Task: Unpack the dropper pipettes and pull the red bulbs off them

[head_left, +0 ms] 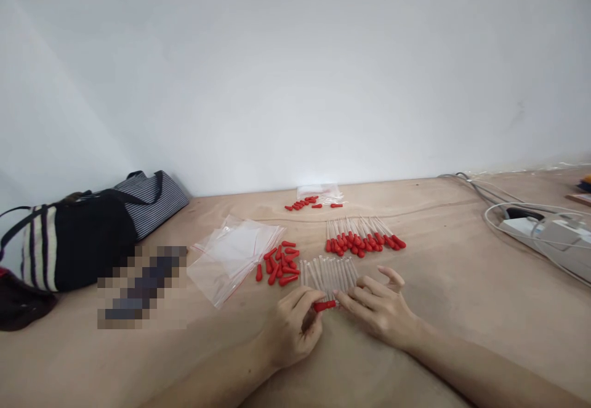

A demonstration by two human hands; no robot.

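Observation:
My left hand [295,322] pinches a red rubber dropper bulb [324,305] between thumb and fingers, holding it sideways. At the bulb's right end, the fingertips of my right hand [381,306] are closed on what looks like the end of a clear glass dropper tube, mostly hidden by the hand. Just beyond both hands lies a row of bare glass tubes [325,272]. Loose red bulbs [279,263] are heaped to the left of that row. Farther back, a row of droppers with red bulbs fitted [364,242] lies with bulbs toward me.
Clear zip bags [235,254] lie left of the loose bulbs. More droppers and a bag [318,194] are near the wall. Dark and striped bags [96,229] stand at the left, beside a pixelated patch. A white power strip [549,242] with cables sits at the right.

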